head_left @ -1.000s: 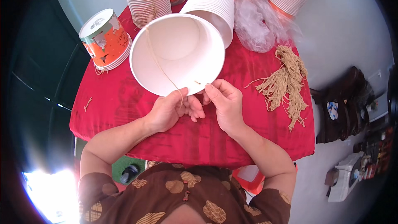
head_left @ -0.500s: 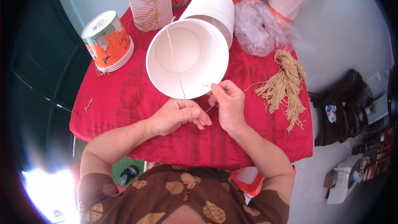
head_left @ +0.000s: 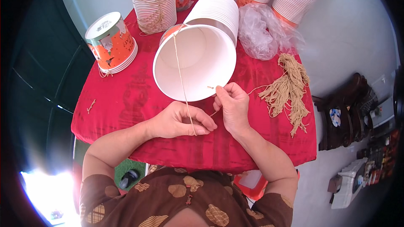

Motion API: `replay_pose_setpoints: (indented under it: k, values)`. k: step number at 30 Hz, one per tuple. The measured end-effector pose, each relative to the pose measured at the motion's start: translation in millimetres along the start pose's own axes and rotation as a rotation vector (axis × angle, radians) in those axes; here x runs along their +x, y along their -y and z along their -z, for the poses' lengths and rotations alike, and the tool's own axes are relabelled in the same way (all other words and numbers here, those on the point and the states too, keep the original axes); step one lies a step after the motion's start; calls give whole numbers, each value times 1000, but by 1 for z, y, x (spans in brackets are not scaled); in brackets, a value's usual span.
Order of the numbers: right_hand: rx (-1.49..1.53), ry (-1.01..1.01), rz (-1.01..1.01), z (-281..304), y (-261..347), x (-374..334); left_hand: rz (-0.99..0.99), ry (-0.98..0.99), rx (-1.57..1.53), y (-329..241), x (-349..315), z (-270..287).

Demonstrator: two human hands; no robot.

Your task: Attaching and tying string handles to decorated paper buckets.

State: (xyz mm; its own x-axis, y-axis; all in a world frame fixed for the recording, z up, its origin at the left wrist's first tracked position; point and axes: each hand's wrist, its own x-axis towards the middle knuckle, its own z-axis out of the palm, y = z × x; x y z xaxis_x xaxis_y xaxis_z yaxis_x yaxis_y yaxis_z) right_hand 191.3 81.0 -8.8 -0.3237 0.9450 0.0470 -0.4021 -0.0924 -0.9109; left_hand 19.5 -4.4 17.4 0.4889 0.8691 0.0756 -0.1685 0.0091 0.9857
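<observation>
A white-lined paper bucket lies on its side on the table, its mouth facing me. A thin twine handle runs from its upper left rim across the mouth to my left hand, whose thumb and fingers are closed round the strand below the rim. My right hand pinches the twine by the lower right rim, thumb against the bucket wall. Just inside the rim beside that thumb, a short twine end pokes through the wall. My curled right fingers partly hide the strand between the hands.
Behind the bucket lies a nested stack of white buckets. A tan twine bundle and a crumpled plastic bag lie right on the red tablecloth. Orange printed buckets stand left; a tall stack stands behind.
The bucket has tipped and shifted slightly down and right, showing some orange outer wall at its upper left. My left fingers have closed in a little on the twine; my right hand barely moved.
</observation>
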Motion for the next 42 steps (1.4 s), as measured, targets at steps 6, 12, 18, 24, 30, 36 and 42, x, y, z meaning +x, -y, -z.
replay_pose_setpoints:
  k: [6,12,18,24,30,36,42]
  values:
    - [-105,17,-17,-3,-3,-2,-458,-85,408,-7,0,4]
    - [-186,83,-83,-1,-11,-3,-445,-408,686,-5,2,5]
    - [-322,100,-48,-6,-18,-4,-348,-583,1042,12,6,11]
    - [-379,148,-49,-8,-21,-3,-177,-641,1243,4,3,3]
    - [-393,232,-49,-11,-25,-2,-120,-594,1326,8,1,5]
    - [-443,261,-54,-11,-24,0,-136,-588,1319,16,3,11]
    - [-499,297,-123,-8,-15,3,-109,-573,1298,18,6,13]
